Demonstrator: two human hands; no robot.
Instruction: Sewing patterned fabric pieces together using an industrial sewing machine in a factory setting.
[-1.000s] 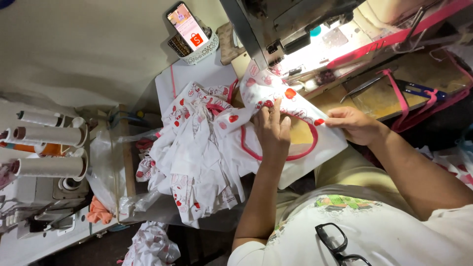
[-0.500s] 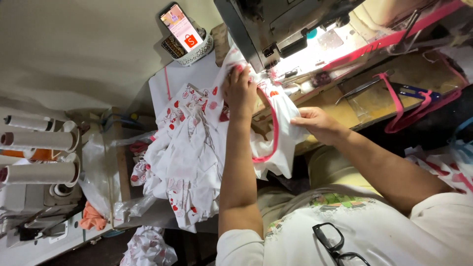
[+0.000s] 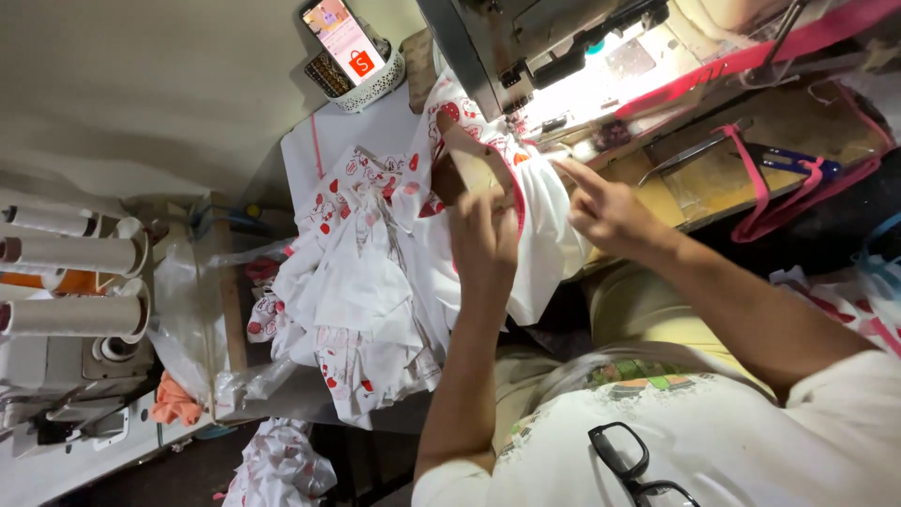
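White surface (image 3: 324, 141) by the sewing machine (image 3: 526, 42): left hand (image 3: 483, 239) and right hand (image 3: 605, 211), fingers clamped on the pink-trimmed printed garment (image 3: 540, 235).

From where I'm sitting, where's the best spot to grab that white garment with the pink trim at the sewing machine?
Probably the white garment is best taken by its loose lower part, which hangs off the table edge between the left hand and the right hand. Come from below, on your side: the upper end lies close under the sewing machine, where there is little room.
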